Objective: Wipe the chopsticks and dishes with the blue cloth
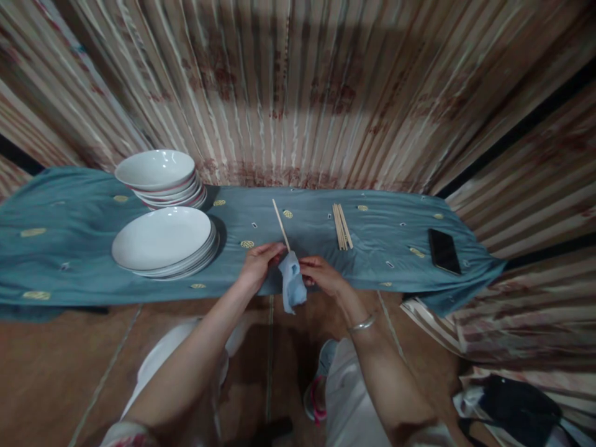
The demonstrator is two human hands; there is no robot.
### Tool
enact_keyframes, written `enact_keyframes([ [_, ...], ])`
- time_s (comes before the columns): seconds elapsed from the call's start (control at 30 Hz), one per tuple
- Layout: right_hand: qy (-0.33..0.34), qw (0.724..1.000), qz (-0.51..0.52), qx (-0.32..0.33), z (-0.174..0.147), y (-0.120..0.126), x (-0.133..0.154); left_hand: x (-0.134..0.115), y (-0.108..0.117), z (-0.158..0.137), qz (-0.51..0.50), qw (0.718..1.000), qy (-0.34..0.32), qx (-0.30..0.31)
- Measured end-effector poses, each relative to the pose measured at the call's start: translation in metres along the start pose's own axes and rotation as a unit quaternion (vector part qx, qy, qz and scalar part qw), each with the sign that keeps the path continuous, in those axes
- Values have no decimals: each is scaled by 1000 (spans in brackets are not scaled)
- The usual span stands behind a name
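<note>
Your left hand (261, 268) was closed by its fingertips on the upper left edge of the light-blue cloth (292, 288), though you could not tell whether it also pressed the stick inside. Your right hand (323, 275), below a silver bracelet (363, 323) on that wrist, pinched the right edge of the same cloth between thumb and fingers. Out of the cloth's top rose a single wooden chopstick (281, 225), leaning away from you and to the left, its lower end hidden in the folds. Beyond the cloth and to its right, a small bunch of chopsticks (343, 227) lay close together on the teal tablecloth (382, 233), which had yellow motifs. Left of the cloth stood a stack of white plates (162, 239), and behind them, farther from the cloth, a stack of white bowls (156, 171) with reddish edges. Well to the cloth's right lay a black phone (444, 251). A striped, flowered curtain (302, 93) hung beyond the cloth, and the brown floor (419, 360) showed below it, with a shoe (327, 360).
</note>
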State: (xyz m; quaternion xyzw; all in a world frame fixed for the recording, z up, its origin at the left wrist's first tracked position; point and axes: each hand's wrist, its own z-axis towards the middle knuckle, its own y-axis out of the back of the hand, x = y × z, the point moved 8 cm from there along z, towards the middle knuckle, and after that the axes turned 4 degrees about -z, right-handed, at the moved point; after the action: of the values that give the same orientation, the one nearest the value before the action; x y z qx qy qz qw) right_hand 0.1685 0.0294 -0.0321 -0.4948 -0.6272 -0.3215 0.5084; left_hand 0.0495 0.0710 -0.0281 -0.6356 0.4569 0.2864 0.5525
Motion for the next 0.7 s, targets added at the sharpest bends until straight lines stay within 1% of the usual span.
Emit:
enact_keyframes([
  [0.07, 5, 1000, 7, -20, 2, 6, 1, 9, -5, -1, 4, 1000, 20, 9],
  [0.17, 5, 1000, 15, -17, 3, 8, 0, 18, -11, -1, 3, 999, 45, 13],
  [0.3, 6, 1000, 19, -17, 3, 12, -1, 22, -20, 1, -19, 998, 52, 13],
  [0.5, 6, 999, 21, -26, 0, 26, -6, 31, -34, 4, -22, 997, 63, 26],
  [0.7, -9, 1000, -9, -13, -8, 29, -12, 39, -36, 13, -24, 997, 77, -6],
])
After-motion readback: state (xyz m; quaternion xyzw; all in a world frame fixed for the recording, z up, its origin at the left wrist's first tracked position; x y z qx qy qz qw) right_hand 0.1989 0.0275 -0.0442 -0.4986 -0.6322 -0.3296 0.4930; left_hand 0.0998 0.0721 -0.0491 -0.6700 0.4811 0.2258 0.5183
